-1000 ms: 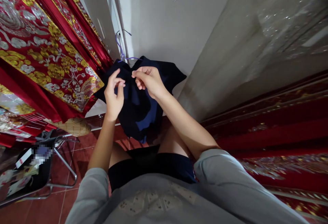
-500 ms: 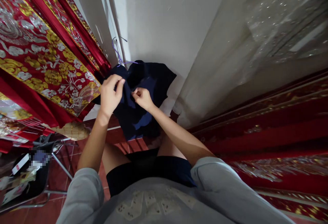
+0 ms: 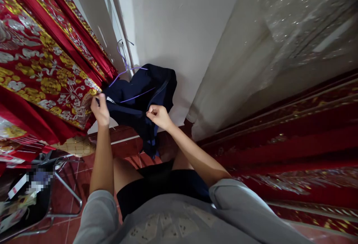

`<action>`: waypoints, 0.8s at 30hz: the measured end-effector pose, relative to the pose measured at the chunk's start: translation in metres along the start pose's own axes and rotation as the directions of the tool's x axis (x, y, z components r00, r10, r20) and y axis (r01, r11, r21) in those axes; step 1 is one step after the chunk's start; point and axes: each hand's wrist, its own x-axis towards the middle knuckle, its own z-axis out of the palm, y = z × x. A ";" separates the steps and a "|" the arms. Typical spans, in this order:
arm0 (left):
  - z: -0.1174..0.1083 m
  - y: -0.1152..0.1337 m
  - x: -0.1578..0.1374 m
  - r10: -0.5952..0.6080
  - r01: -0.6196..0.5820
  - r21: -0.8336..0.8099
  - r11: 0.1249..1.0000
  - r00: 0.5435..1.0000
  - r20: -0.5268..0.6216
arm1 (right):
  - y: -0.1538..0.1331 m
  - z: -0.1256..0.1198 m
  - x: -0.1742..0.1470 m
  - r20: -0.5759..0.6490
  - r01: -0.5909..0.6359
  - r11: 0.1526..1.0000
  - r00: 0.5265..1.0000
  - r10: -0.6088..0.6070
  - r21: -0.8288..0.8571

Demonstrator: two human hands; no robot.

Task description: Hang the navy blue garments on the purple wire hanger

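Observation:
A dark navy garment (image 3: 140, 98) hangs on a thin purple wire hanger (image 3: 123, 65) against the white wall. My left hand (image 3: 100, 109) grips the garment's left edge and holds it out sideways. My right hand (image 3: 159, 116) pinches the fabric lower down, near the middle. The hanger's bar shows as a purple line across the cloth. The garment's lower end droops between my arms toward the floor.
Red and gold embroidered cloth (image 3: 41, 65) hangs at the left, more red cloth (image 3: 293, 139) at the right. A pale glittery curtain (image 3: 265, 50) covers the upper right. A metal-framed chair (image 3: 41, 195) with papers stands on the red tile floor at lower left.
My hands moved apart and lower. The left hand pulled the garment's edge out to the left, so the cloth spread and the hanger's bar came into sight.

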 end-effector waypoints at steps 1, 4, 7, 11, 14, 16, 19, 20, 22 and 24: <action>0.000 0.004 -0.001 0.110 -0.117 0.088 0.989 0.991 0.078 | 0.000 -0.003 -0.002 -0.015 -0.016 1.000 1.000 0.016 0.014; -0.001 0.010 0.003 0.285 -0.330 0.205 0.921 0.933 0.220 | -0.004 -0.010 -0.007 -0.015 -0.025 0.998 1.000 0.026 0.056; -0.002 0.006 0.011 0.275 -0.321 0.200 0.926 0.934 0.226 | -0.010 -0.010 -0.011 0.056 0.004 0.995 0.998 -0.009 0.101; -0.003 -0.007 0.020 0.155 -0.176 0.178 0.968 0.980 0.122 | -0.017 -0.007 -0.013 0.106 0.019 0.994 0.994 -0.030 0.111; -0.006 -0.018 0.020 -0.025 0.027 0.058 0.998 0.999 -0.040 | -0.019 -0.006 -0.014 0.104 0.010 0.992 0.994 -0.023 0.129; -0.009 -0.027 0.011 -0.257 0.235 -0.142 0.962 0.952 -0.167 | -0.018 -0.004 -0.017 0.112 -0.015 0.991 0.994 0.000 0.132; -0.010 -0.044 -0.023 -0.527 0.446 -0.335 0.830 0.824 -0.209 | -0.014 0.003 -0.024 0.120 -0.053 0.985 0.992 0.034 0.162; -0.009 -0.050 -0.039 -0.563 0.484 -0.342 0.806 0.806 -0.186 | -0.011 0.005 -0.026 0.119 -0.060 0.982 0.992 0.039 0.179; -0.004 -0.061 -0.073 -0.634 0.567 -0.349 0.747 0.764 -0.117 | -0.004 0.008 -0.028 0.110 -0.070 0.978 0.993 0.048 0.198; 0.002 -0.067 -0.101 -0.689 0.635 -0.351 0.688 0.724 -0.037 | 0.006 0.007 -0.028 0.097 -0.110 0.984 0.991 0.096 0.142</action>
